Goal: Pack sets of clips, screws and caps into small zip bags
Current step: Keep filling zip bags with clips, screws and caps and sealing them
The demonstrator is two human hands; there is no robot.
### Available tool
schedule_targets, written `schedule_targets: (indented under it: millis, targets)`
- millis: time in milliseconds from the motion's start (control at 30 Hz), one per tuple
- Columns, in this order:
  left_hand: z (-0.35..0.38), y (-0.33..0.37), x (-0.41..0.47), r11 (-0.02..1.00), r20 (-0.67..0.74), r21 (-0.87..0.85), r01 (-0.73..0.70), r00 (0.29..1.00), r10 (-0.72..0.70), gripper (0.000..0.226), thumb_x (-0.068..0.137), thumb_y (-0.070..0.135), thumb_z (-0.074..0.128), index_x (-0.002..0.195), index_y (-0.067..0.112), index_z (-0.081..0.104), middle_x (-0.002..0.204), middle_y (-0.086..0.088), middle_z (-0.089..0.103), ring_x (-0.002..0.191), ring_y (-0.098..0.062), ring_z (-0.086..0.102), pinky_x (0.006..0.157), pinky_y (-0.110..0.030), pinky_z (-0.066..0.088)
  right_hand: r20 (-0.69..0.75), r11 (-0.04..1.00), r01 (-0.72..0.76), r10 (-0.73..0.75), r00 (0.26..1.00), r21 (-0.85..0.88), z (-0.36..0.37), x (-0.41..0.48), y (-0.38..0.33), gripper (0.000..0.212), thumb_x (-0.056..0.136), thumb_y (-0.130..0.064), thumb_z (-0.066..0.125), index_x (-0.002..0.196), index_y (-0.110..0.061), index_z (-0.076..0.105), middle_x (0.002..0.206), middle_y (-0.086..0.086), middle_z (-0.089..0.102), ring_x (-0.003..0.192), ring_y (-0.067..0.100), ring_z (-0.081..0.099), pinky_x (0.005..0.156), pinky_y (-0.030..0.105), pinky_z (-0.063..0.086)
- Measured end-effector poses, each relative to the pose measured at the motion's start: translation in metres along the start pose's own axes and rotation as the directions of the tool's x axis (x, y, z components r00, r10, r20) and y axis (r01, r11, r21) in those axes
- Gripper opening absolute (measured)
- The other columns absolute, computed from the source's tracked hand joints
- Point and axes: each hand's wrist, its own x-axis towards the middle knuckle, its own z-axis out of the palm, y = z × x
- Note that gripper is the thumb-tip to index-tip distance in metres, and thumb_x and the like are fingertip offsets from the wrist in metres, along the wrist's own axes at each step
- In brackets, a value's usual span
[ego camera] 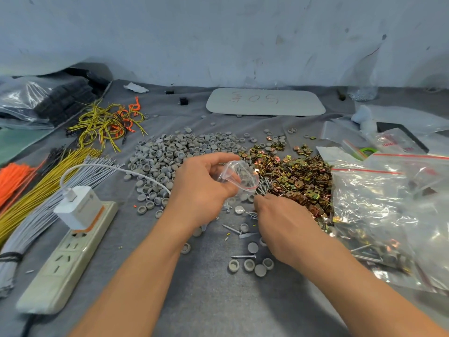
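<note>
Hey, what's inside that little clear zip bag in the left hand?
A few round grey plastic caps show through the small clear red-striped zip bag gripped by the left hand. Crumpled plastic and the fingers cover the rest, so what else is inside cannot be seen.

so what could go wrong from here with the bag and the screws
1. The left hand holds the small zip bag open with its red-lined mouth seemingly tipped down toward the screws; the grey caps already inside could slide out.
2. The right hand is at the screws, and their points might prick the thin bag or a finger.
3. The white cable crosses the cap pile beside the left wrist; a snag could scatter caps.
</note>
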Motion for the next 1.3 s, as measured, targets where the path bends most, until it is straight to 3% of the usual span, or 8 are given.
schedule_targets:
  millis: [200, 400, 533, 667, 833, 967, 1067, 1300]
  targets:
    - [0.001, -0.001, 0.000, 1.000, -0.003, 0.029, 0.005, 1.000, -0.005, 0.056, 0.075, -0.001, 0.085, 0.102, 0.046, 0.073, 0.082, 0.019, 0.077, 0.065, -0.014, 0.072, 0.057, -0.029, 0.057, -0.108, 0.992, -0.088, 0.097, 0.989, 0.090, 0.004, 0.000, 0.005, 0.027, 0.079, -0.012, 0.067, 0.099, -0.022, 0.053, 0.076, -0.005, 0.047, 0.076, 0.031, 0.054, 0.060, 0.036, 0.035]
    - [0.002, -0.002, 0.002, 0.999, 0.009, 0.038, 0.020, 1.000, -0.020, 0.054, 0.076, 0.003, 0.087, 0.109, 0.043, 0.074, 0.082, 0.017, 0.077, 0.056, -0.003, 0.064, 0.051, -0.018, 0.047, -0.174, 0.916, -0.207, 0.278, 0.945, 0.343, 0.005, 0.007, 0.018, 0.010, 0.101, -0.020, 0.054, 0.099, -0.027, 0.061, 0.081, -0.002, 0.066, 0.076, 0.023, 0.061, 0.066, 0.038, 0.050]
    - [0.005, -0.001, 0.001, 0.998, -0.006, 0.070, 0.012, 1.000, -0.011, 0.052, 0.077, 0.006, 0.087, 0.112, 0.042, 0.074, 0.082, 0.015, 0.077, 0.063, -0.013, 0.070, 0.056, -0.027, 0.054, -0.297, 0.760, -0.078, 0.344, 0.891, 0.645, -0.014, 0.005, 0.026, 0.021, 0.102, -0.023, 0.059, 0.083, -0.029, 0.067, 0.066, -0.007, 0.069, 0.052, 0.004, 0.058, 0.049, 0.019, 0.041]
    - [0.012, 0.004, -0.003, 0.994, -0.043, 0.109, -0.004, 0.999, 0.009, 0.055, 0.076, 0.009, 0.085, 0.116, 0.044, 0.073, 0.082, 0.016, 0.076, 0.059, -0.001, 0.065, 0.050, -0.012, 0.044, -0.419, 0.567, 0.188, 0.308, 0.855, 0.802, -0.038, -0.006, 0.028, 0.016, 0.093, -0.015, 0.072, 0.083, -0.026, 0.077, 0.061, -0.010, 0.068, 0.050, 0.002, 0.054, 0.050, 0.016, 0.040]
    - [0.015, 0.010, -0.010, 0.987, 0.016, 0.150, -0.060, 0.998, 0.058, 0.042, 0.074, 0.016, 0.087, 0.101, 0.047, 0.078, 0.081, 0.026, 0.074, 0.071, 0.010, 0.066, 0.057, -0.003, 0.042, -0.332, 0.739, 0.026, 0.271, 0.903, 0.673, -0.033, -0.005, 0.022, 0.019, 0.092, -0.020, 0.076, 0.099, -0.037, 0.083, 0.078, -0.019, 0.074, 0.070, -0.004, 0.065, 0.063, 0.006, 0.044]
    - [0.012, 0.009, -0.010, 0.985, 0.049, 0.154, -0.071, 0.997, 0.064, 0.034, 0.079, 0.020, 0.086, 0.101, 0.045, 0.080, 0.083, 0.027, 0.074, 0.077, 0.007, 0.069, 0.060, -0.006, 0.045, -0.368, 0.695, 0.120, 0.219, 0.903, 0.709, -0.037, -0.002, 0.017, 0.017, 0.090, -0.019, 0.078, 0.094, -0.035, 0.084, 0.067, -0.020, 0.071, 0.063, 0.001, 0.066, 0.057, 0.015, 0.049]
    - [0.010, 0.009, -0.011, 0.973, 0.143, 0.210, -0.092, 0.988, 0.063, 0.033, 0.083, 0.020, 0.082, 0.098, 0.050, 0.077, 0.075, 0.024, 0.073, 0.065, 0.000, 0.067, 0.055, -0.021, 0.049, -0.326, 0.705, 0.155, 0.113, 0.939, 0.692, -0.042, -0.003, 0.014, 0.015, 0.084, -0.024, 0.084, 0.087, -0.039, 0.084, 0.066, -0.017, 0.072, 0.057, 0.003, 0.064, 0.050, 0.018, 0.047]
    - [0.007, 0.006, -0.007, 0.964, 0.120, 0.261, -0.060, 0.992, 0.029, 0.027, 0.084, 0.007, 0.071, 0.068, 0.030, 0.073, 0.048, 0.011, 0.050, 0.043, -0.005, 0.036, 0.043, -0.019, 0.028, -0.432, 0.855, 0.216, 0.011, 0.902, 0.472, -0.050, -0.004, 0.001, 0.036, 0.094, -0.011, 0.066, 0.098, -0.044, 0.079, 0.055, -0.015, 0.061, 0.059, 0.008, 0.059, 0.052, 0.022, 0.046]
